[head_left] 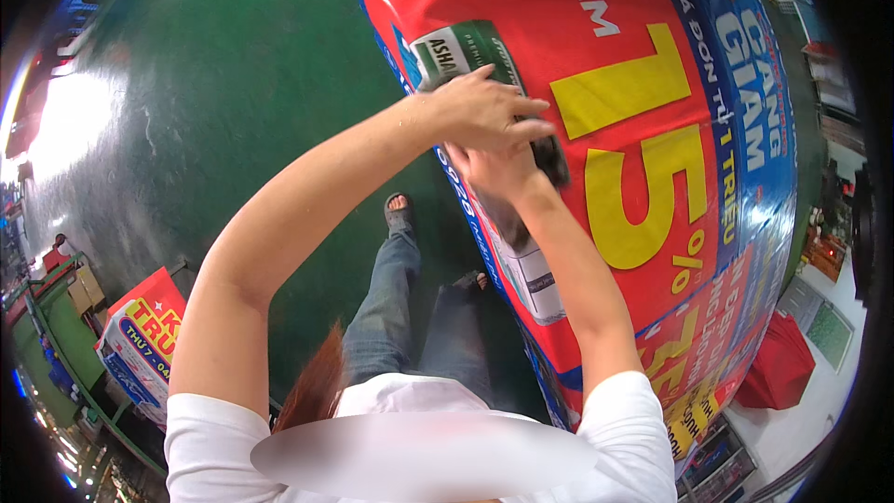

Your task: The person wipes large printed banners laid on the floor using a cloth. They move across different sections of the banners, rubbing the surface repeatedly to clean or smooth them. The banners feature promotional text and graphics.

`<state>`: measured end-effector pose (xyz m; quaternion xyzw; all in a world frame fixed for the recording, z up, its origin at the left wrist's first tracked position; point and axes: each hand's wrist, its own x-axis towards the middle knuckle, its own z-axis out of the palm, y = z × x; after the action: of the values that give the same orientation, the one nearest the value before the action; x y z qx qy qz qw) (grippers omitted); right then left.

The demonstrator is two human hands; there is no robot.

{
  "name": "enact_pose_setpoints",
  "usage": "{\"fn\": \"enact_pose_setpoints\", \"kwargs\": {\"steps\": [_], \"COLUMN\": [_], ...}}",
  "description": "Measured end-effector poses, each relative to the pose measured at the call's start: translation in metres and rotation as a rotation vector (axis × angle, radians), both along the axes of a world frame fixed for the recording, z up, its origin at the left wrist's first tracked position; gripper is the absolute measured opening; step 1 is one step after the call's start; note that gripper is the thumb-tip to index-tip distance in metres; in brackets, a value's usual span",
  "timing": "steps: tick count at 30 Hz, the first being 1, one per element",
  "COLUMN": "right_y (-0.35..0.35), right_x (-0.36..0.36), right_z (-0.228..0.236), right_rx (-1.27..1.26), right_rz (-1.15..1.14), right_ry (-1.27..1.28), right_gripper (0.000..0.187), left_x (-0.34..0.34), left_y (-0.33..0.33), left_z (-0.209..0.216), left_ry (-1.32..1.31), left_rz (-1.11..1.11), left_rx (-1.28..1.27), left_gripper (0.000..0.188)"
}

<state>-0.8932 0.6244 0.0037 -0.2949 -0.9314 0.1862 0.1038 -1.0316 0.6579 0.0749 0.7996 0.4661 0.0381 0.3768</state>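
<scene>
My left hand [489, 110] reaches across from the left, its fingers spread. It lies over my right hand [498, 168], and the two cross. Under and beside them, near the left edge of the banner-covered table [643, 74], rests a flat package [473, 42] with a green and white printed top and a dark body. Below my right hand are a dark piece [507, 224] and a white and grey printed panel [537, 281]; whether these belong to the same package I cannot tell. The right fingers are mostly hidden and blurred, and so is anything they touch.
Green floor [233, 121] stretches to the left of the table. A red and blue printed box [144, 340] stands at the lower left by a green metal frame [60, 345]. Past the table on the right are red fabric [778, 363] and a framed panel [827, 335].
</scene>
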Motion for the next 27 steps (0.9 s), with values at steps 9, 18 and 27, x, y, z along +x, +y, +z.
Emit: {"fn": "enact_pose_setpoints", "kwargs": {"steps": [9, 18, 27], "right_y": [-0.045, -0.092, 0.014], "right_x": [0.030, 0.098, 0.015], "right_z": [0.039, 0.030, 0.022], "right_rx": [-0.019, -0.145, -0.068], "right_rz": [-0.096, -0.045, 0.334], "right_ry": [-0.167, -0.214, -0.178], "right_gripper": [0.044, 0.049, 0.053], "left_x": [-0.114, 0.021, 0.114], "left_y": [0.035, -0.187, -0.250], "left_z": [-0.056, -0.062, -0.084], "left_ry": [-0.008, -0.727, -0.124], "left_rz": [0.765, -0.392, -0.188], "left_rx": [0.716, 0.527, 0.366], "left_gripper": [0.039, 0.032, 0.063]}}
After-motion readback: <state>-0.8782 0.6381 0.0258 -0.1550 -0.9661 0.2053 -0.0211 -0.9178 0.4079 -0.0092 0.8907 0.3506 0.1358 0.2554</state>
